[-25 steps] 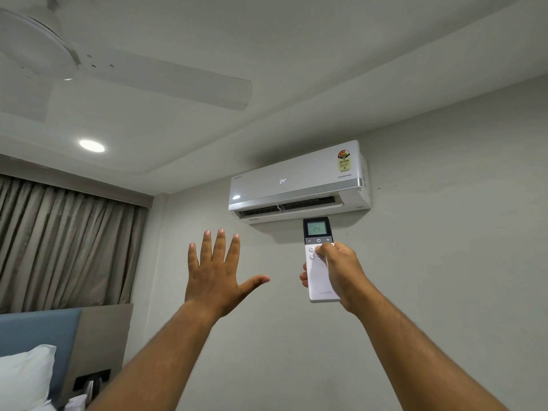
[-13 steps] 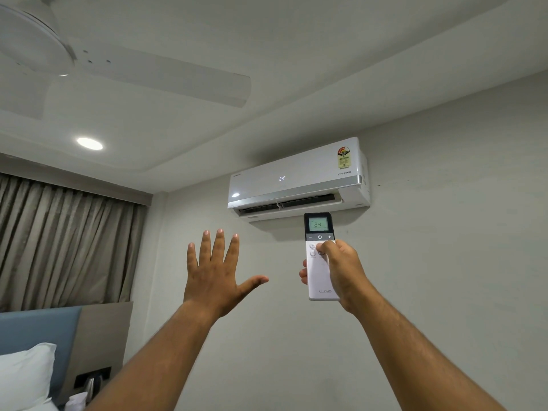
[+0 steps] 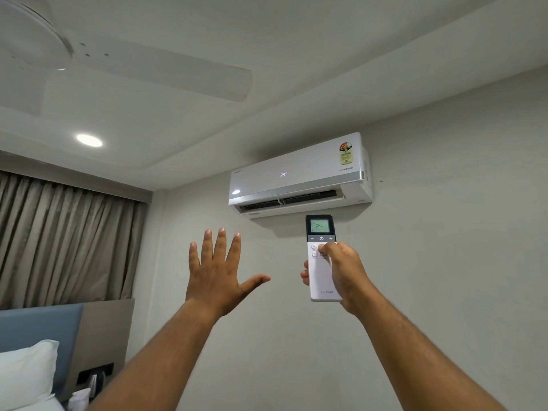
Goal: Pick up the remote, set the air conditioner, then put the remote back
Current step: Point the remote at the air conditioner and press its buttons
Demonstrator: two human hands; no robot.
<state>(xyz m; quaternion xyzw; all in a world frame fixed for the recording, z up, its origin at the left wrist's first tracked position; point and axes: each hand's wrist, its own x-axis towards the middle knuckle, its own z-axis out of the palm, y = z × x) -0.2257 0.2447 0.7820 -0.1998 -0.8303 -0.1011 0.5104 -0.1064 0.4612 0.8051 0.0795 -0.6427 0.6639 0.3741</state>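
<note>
A white wall-mounted air conditioner (image 3: 299, 176) hangs high on the wall, its front display reading 24 and its louvre open. My right hand (image 3: 345, 272) grips a slim white remote (image 3: 320, 232) upright just below the unit. The remote's lit screen shows 24. My thumb rests on the round buttons under the screen. My left hand (image 3: 215, 274) is raised beside it with palm forward and fingers spread, holding nothing.
A white ceiling fan (image 3: 118, 60) hangs at the upper left near a round ceiling light (image 3: 89, 140). Grey curtains (image 3: 62, 244) cover the left wall. A blue headboard (image 3: 41, 324) and a white pillow (image 3: 26, 378) sit at the lower left.
My right hand has lifted the remote slightly toward the unit and the thumb has shifted on the buttons. My left hand stays raised and spread.
</note>
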